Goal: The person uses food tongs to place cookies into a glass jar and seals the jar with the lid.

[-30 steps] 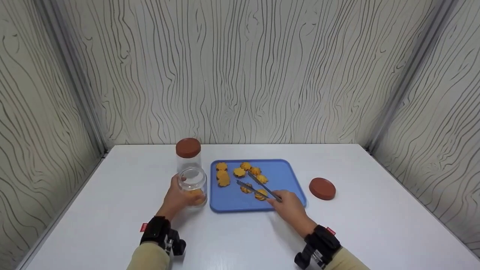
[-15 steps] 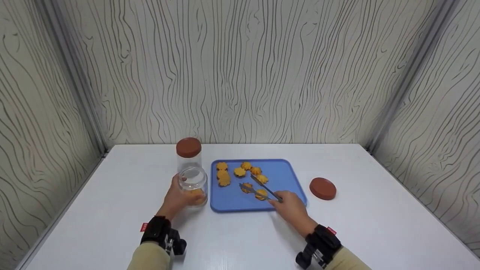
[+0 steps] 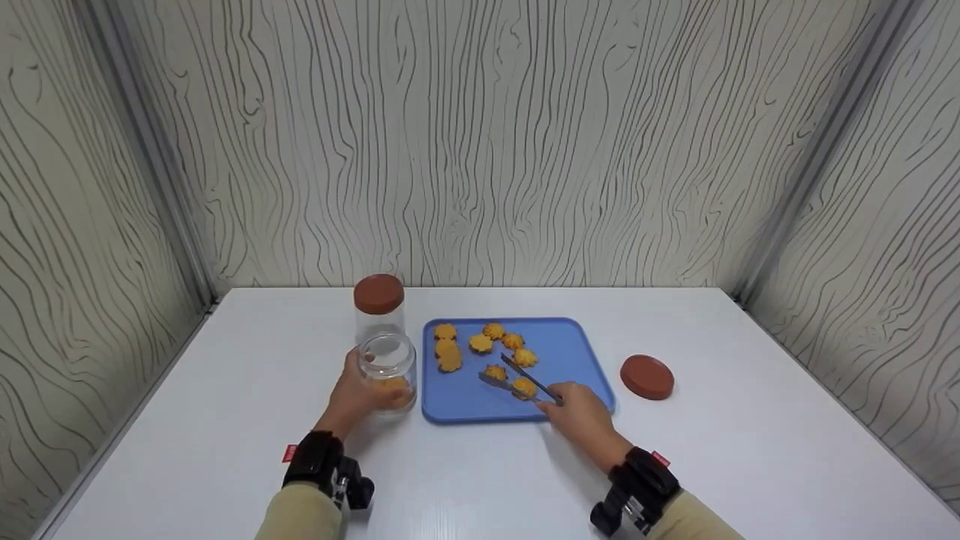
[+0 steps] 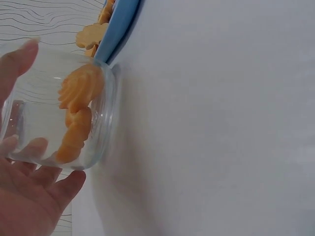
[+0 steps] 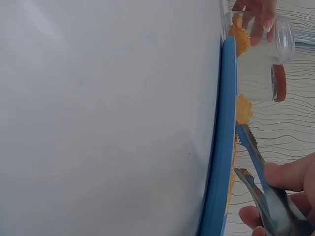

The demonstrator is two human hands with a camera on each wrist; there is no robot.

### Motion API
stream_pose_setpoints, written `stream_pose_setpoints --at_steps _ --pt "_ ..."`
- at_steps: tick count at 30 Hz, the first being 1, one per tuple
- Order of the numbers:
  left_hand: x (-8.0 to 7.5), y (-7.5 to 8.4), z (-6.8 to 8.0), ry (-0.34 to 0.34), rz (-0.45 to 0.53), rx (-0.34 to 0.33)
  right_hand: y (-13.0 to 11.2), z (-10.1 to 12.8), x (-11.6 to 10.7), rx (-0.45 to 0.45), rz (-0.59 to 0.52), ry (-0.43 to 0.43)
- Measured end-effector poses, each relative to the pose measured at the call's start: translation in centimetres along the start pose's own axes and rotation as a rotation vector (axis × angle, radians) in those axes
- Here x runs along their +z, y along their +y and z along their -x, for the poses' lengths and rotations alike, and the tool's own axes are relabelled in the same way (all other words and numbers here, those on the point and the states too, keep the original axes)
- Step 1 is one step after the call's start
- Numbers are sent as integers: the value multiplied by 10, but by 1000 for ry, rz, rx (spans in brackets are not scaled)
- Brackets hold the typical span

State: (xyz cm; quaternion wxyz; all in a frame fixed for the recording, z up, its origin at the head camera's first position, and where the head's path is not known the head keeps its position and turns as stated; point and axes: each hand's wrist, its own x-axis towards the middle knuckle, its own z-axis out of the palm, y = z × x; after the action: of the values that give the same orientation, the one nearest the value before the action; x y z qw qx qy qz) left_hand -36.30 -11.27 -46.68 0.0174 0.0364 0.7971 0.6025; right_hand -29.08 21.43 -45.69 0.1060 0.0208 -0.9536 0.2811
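My left hand grips an open clear jar from its left side, fingers and thumb curved round it. Inside, at the bottom, lie a few cookies. My right hand holds metal tongs over the blue tray, their serrated tips spread apart. Between and beside the arms in the head view are a swirled cookie and another cookie. More cookies lie in a column at the tray's left, and several piped cookies sit near its middle.
Behind the held jar stands a second clear jar with a red-brown lid. A loose red-brown lid lies to the right of the tray. A wood-patterned panel rises behind the white table.
The tong tips have shifted slightly right and toward me over the tray, around the front cookies. My left hand and the jar stay in place.
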Motion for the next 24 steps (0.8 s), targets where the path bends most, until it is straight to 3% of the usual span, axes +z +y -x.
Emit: stream_pose_setpoints --at_steps 12,24 --pt "0 2 3 3 -21 -7 -1 -4 4 25 31 -42" --pt "-1 0 3 -4 -15 -5 4 -2 7 -56 0 8"
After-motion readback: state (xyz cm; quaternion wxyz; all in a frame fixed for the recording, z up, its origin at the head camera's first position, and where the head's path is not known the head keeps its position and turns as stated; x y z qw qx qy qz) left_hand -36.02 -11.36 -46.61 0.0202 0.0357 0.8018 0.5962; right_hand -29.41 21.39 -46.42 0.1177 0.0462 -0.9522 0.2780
